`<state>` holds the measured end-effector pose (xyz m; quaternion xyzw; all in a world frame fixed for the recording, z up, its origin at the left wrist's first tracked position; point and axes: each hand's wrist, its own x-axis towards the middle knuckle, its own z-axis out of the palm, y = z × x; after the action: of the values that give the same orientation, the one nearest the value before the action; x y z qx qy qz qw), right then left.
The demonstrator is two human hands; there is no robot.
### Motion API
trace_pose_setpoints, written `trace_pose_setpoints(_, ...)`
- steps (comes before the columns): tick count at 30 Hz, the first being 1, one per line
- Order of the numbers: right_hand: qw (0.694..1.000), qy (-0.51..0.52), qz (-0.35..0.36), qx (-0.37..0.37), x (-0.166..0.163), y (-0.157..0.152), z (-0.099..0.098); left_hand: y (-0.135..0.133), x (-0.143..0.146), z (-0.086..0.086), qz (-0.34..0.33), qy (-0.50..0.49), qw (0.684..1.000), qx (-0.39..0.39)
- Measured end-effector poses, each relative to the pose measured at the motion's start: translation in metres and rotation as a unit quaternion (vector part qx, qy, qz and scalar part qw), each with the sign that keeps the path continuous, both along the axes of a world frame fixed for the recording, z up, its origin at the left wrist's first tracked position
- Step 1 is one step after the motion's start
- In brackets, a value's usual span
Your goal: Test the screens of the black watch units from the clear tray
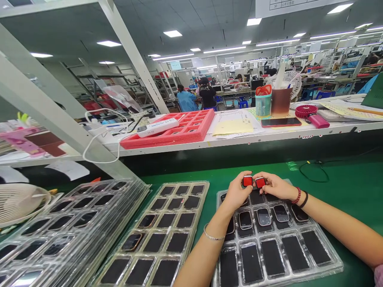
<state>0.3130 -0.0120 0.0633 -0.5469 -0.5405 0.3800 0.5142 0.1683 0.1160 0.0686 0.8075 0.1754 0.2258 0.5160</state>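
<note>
Red square piece (pixel 247 181) sits pinched in L hand (pixel 237 194); second red piece (pixel 260 182) is pinched in R hand (pixel 275 186). The two are side by side, nearly touching, btwn the fingertips. Both hands are closed narrow, each on its own piece. Clear tray (pixel 337 266) lies under both wrists, w/ dark screen units (pixel 263 216) in the pockets just below the palms. Second tray (pixel 201 184) is left of L hand, stack of trays (pixel 143 189) further left. Prob best: grip by edges, thumbs off faces, stay low over tray so a slip lands soft, and keep forearms off the units.
</note>
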Motion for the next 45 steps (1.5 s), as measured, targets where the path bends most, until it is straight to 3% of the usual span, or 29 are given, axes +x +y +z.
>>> trace_pose_setpoints(17, 1.000, -0.008, -0.013, -0.011, -0.001, 0.001, 0.002, 0.003, 0.002, -0.003, -0.004, -0.027, 0.999, -0.046)
trace_pose_setpoints(30, 1.000, 0.007, -0.016, -0.009, -0.004, 0.001, 0.008, 0.003, -0.001, 0.002, -0.016, -0.023, 0.999, -0.036)
trace_pose_setpoints(45, 0.999, 0.032, -0.013, -0.016, 0.000, 0.003, 0.005, 0.001, -0.001, 0.009, -0.022, -0.015, 0.996, -0.084)
